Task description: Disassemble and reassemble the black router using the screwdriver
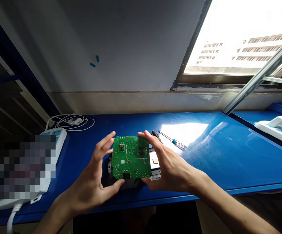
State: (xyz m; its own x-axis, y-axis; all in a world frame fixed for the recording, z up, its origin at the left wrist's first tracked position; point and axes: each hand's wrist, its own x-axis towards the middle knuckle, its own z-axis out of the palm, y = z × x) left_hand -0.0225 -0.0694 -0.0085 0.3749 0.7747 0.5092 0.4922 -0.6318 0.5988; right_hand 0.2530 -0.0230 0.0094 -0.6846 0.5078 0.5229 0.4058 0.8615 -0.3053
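Fingers and thumb of the left hand (88, 185) and the right hand (173, 167) are spread wide, holding the green circuit board (132, 159) between them by its left and right sides. The board is above a black housing (110, 174), whose white part (154, 160) shows to the board's right. Beyond the board's upper right lie a black handle (156, 136) and a thin tool with a blue collar (174, 141); a white power strip (61, 139) sits well left of the board.

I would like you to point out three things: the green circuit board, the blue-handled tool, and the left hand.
Green circuit board (136, 162): head view, lower middle of its face.
Blue-handled tool (174, 141): head view, its blue part.
Left hand (88, 182): head view, back of hand.
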